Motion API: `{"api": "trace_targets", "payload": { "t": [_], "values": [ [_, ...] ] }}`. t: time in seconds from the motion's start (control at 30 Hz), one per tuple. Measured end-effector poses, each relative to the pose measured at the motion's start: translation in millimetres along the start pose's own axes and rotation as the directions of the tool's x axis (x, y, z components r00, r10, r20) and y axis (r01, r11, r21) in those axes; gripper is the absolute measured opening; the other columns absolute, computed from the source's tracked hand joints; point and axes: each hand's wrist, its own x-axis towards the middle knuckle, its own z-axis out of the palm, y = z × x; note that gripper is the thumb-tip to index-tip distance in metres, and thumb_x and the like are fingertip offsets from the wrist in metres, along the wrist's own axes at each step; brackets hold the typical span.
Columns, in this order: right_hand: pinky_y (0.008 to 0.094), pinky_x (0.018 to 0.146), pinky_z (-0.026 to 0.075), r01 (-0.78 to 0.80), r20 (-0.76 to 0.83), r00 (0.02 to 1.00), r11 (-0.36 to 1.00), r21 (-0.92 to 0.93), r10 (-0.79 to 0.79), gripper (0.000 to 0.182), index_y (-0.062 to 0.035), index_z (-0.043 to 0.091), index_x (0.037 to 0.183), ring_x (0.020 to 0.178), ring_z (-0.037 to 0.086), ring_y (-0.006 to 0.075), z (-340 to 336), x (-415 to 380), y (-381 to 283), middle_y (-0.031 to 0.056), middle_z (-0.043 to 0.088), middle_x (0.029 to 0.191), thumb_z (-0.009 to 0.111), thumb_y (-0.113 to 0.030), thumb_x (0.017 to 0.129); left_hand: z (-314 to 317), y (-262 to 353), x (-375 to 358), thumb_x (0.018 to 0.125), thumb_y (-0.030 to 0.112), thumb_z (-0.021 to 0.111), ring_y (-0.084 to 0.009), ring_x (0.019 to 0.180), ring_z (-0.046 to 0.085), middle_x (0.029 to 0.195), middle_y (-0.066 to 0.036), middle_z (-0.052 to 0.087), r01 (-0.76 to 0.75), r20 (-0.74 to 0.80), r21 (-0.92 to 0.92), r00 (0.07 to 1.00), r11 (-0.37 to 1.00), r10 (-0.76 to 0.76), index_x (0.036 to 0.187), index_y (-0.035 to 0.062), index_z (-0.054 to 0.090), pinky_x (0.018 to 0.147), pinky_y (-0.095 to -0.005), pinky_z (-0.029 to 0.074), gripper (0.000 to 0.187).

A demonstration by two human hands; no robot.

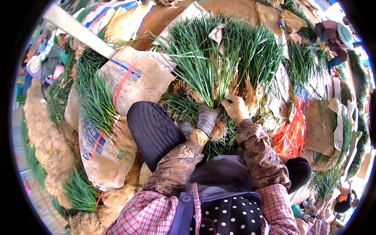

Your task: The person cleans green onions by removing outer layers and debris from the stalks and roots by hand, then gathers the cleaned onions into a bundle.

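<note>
Left hand: wrapped in grey (208, 118), closed around the base of the green bunch (203, 84); low grip probably keeps the stems together while the leaves fan out.
Right hand: gloved (235, 110), thumb and finger drawn in at the stem bases beside the left hand; can't tell if a stem is pinched. Likely there for fine control.
Green bunch: between body and leafy pile (254, 51), leaves pointing away, roots lower (mostly behind the left hand).
Leafy pile: just ahead, packed side by side, presumably for easy reach.
Red strips (291, 133): loose heap, person's right (hard to miss).
Printed sack (135, 80): left of the pile, red band across it.
Tied bundle (98, 103): on sacking at left, roots toward the knee (153, 131).
</note>
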Motion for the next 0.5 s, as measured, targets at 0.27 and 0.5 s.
{"api": "trace_targets", "payload": {
  "t": [0.27,0.5],
  "values": [
    [0.0389,0.064,0.051,0.137,-0.014,0.981,0.747,-0.651,-0.192,0.018,-0.0059,0.062,0.081,0.069,0.063,0.0281,-8.8,-39.7,-57.3,0.0140,0.064,0.075,0.057,-0.021,0.088,14.1,101.9,-69.6,0.081,0.013,0.066,-0.0249,0.042,0.058,0.061,-0.012,0.063,0.297,0.217,0.274,0.907,0.915,-0.360,0.082,-0.0005,0.062,0.040,-0.0328,0.048,0.014],
    [0.0411,0.059,0.051,-0.021,-0.041,0.999,0.476,-0.879,-0.032,0.017,-0.0065,0.058,0.081,0.064,0.061,0.0289,-11.8,-26.9,-36.9,0.0118,0.061,0.072,0.051,-0.021,0.087,20.1,108.7,-80.3,0.079,0.008,0.069,-0.0221,0.040,0.057,0.062,-0.013,0.063,0.388,0.159,0.125,0.901,0.913,-0.405,0.087,-0.0018,0.062,0.032,-0.0318,0.043,0.014]
  ]
}}
